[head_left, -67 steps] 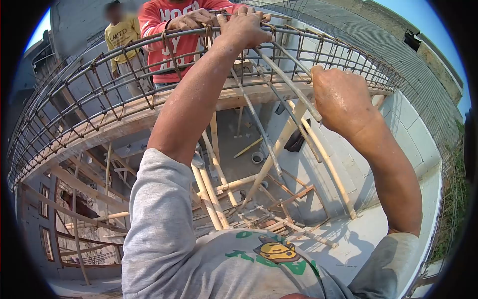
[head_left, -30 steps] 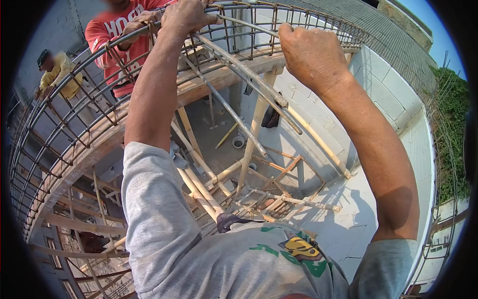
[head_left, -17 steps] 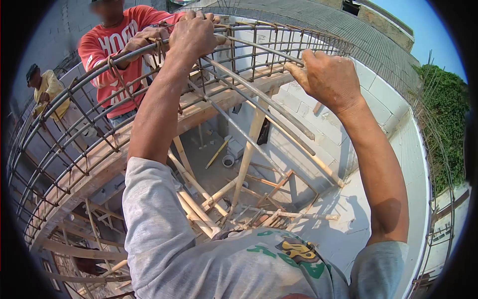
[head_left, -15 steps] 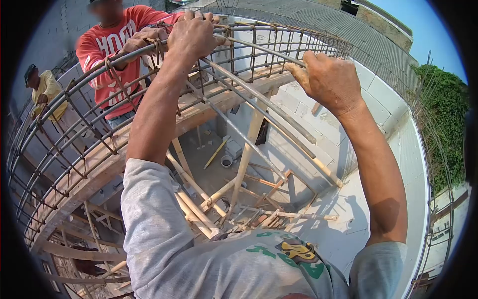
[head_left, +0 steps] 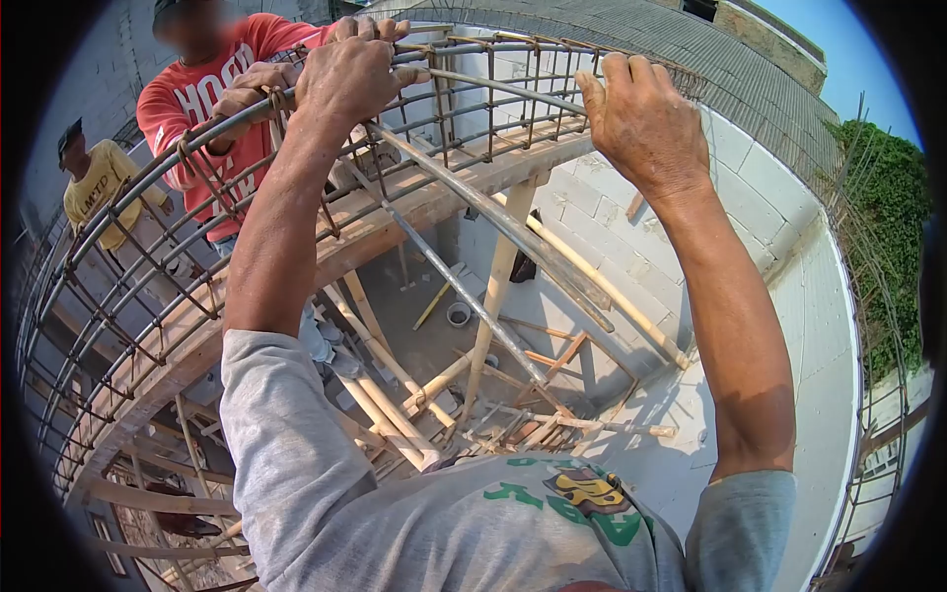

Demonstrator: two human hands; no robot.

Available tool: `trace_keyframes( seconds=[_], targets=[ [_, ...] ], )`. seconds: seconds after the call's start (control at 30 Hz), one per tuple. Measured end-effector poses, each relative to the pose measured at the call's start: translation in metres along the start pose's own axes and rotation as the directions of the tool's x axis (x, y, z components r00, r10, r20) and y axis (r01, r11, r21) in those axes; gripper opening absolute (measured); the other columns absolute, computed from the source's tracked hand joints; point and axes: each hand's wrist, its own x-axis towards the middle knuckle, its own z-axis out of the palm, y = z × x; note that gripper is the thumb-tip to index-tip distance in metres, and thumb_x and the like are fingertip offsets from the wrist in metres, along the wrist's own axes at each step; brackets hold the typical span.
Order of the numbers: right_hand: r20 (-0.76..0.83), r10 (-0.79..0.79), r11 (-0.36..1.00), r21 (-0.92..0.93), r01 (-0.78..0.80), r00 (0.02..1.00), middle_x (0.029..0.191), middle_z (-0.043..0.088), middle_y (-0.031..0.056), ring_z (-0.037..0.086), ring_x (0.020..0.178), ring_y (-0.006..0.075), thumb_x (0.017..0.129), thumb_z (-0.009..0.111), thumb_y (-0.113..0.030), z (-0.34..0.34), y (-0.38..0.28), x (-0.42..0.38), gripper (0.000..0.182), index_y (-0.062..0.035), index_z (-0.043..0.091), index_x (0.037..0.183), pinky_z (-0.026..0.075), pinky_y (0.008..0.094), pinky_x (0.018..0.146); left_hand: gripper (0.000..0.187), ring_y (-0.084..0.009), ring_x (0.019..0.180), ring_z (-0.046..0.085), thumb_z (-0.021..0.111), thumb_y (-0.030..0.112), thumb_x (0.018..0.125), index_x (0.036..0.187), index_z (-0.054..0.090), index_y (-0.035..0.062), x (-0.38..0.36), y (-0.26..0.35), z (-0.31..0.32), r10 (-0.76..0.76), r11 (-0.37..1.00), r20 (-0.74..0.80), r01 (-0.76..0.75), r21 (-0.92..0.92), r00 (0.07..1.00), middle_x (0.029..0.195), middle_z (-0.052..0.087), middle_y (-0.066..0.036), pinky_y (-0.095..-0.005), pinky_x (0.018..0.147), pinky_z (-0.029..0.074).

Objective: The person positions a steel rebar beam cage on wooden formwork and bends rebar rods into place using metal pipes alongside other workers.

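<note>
My left hand (head_left: 347,77) is closed on the steel bars along the upper rim of a curved rebar cage (head_left: 490,99). Its thumb lies along a steel rebar rod (head_left: 508,89) that runs across to my right hand (head_left: 646,123). My right hand has its fingers curled over the far part of that rod. Below my hands, loose steel bars (head_left: 434,178) slant down to the right from the cage. A co-worker's hand (head_left: 252,89) grips the rim left of my left hand; their other hand is mostly hidden behind mine.
A curved wooden form (head_left: 375,219) runs under the cage. Wooden poles (head_left: 500,266) and a bucket (head_left: 459,314) are far below. A white block wall (head_left: 779,296) stands at right. The co-worker in red (head_left: 212,99) is close; a person in yellow (head_left: 107,187) stands farther left.
My right hand has risen with the rod, and my left hand has shifted left. The loose bars' lower ends have swung down and left. The person in yellow has raised their head.
</note>
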Motion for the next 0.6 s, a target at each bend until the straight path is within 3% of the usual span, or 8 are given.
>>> trace_keyframes(
  seconds=[0.07,0.2,0.3,0.33,0.43,0.5,0.57,0.6],
  targets=[
    [-0.005,0.027,0.999,0.024,-0.027,1.0,0.078,0.063,0.0127,0.068,0.076,0.0189,0.098,0.05,-0.034,0.006,0.005,0.001,0.034,-0.0023,0.062,0.097,0.061,0.0273,0.054,0.057,-0.025,0.113,0.057,0.065,0.058,0.082,0.115,0.07,0.0116,-0.004,0.001,0.002,0.038,0.999,-0.146,-0.04,-0.006,0.988,0.11,0.066,-0.011,-0.0411,0.082,0.057],
    [0.029,0.099,0.988,0.118,-0.102,0.995,0.086,0.063,0.0142,0.067,0.086,0.0217,0.097,0.051,-0.034,0.03,0.02,0.001,0.034,-0.0026,0.062,0.101,0.062,0.0336,0.067,0.057,-0.0254,0.116,0.055,0.063,0.055,0.085,0.107,0.071,0.0029,-0.003,0.01,-0.029,-0.029,0.999,0.159,0.032,-0.016,0.987,0.108,0.065,-0.013,-0.0405,0.081,0.057],
    [-0.072,0.069,0.982,0.182,-0.054,0.995,0.093,0.064,0.0152,0.064,0.096,0.0258,0.097,0.05,-0.034,0.063,0.041,0.009,0.035,-0.0026,0.062,0.106,0.057,0.0423,0.083,0.058,-0.025,0.115,0.054,0.063,0.055,0.084,0.105,0.071,0.0015,-0.005,0.012,-0.038,-0.015,0.999,0.164,0.023,-0.045,0.986,0.106,0.064,-0.013,-0.0405,0.079,0.057],
    [0.055,0.151,0.951,0.266,-0.16,0.987,0.108,0.063,0.0185,0.059,0.111,0.0309,0.097,0.051,-0.033,0.072,0.043,0.011,0.038,-0.0018,0.06,0.114,0.051,0.0423,0.093,0.06,-0.0247,0.113,0.054,0.064,0.056,0.084,0.104,0.071,0.0007,-0.005,0.01,-0.036,-0.023,0.998,0.171,0.032,-0.049,0.985,0.106,0.064,-0.012,-0.0404,0.078,0.058],
    [-0.135,0.118,0.956,0.283,-0.075,0.984,0.11,0.063,0.0194,0.056,0.116,0.0334,0.097,0.046,-0.037,0.114,0.056,0.018,0.042,-0.0026,0.06,0.117,0.041,0.0544,0.104,0.064,-0.0254,0.107,0.059,0.066,0.058,0.081,0.107,0.07,0.0001,-0.002,0.012,-0.037,-0.021,0.998,0.162,0.03,-0.053,0.987,0.106,0.063,-0.013,-0.0407,0.074,0.058],
    [-0.041,0.174,0.901,0.409,-0.142,0.984,0.118,0.061,0.0197,0.05,0.125,0.0349,0.097,0.044,-0.038,0.134,0.059,0.022,0.044,-0.0034,0.06,0.119,0.031,0.0569,0.11,0.068,-0.0271,0.098,0.064,0.067,0.061,0.078,0.108,0.07,0.0006,0.0,0.011,-0.032,-0.065,0.996,0.186,0.075,-0.046,0.98,0.108,0.063,-0.017,-0.0418,0.071,0.058],
    [-0.053,0.185,0.877,0.459,-0.141,0.981,0.12,0.061,0.0192,0.049,0.126,0.035,0.098,0.042,-0.039,0.155,0.059,0.024,0.045,-0.0039,0.061,0.118,0.029,0.0572,0.111,0.067,-0.0295,0.084,0.069,0.067,0.063,0.076,0.104,0.07,0.0019,0.002,0.01,-0.03,-0.084,0.994,0.167,0.094,-0.05,0.982,0.096,0.066,-0.019,-0.0431,0.069,0.057],
    [0.039,0.171,0.837,0.522,-0.166,0.984,0.121,0.062,0.0183,0.048,0.127,0.0352,0.097,0.041,-0.039,0.169,0.06,0.028,0.044,-0.0055,0.064,0.115,0.025,0.0568,0.113,0.065,-0.0303,0.08,0.069,0.067,0.063,0.077,0.099,0.07,0.0018,0.0,0.011,-0.03,-0.082,0.995,0.16,0.091,-0.05,0.984,0.087,0.067,-0.019,-0.0434,0.069,0.056]
  ],
)
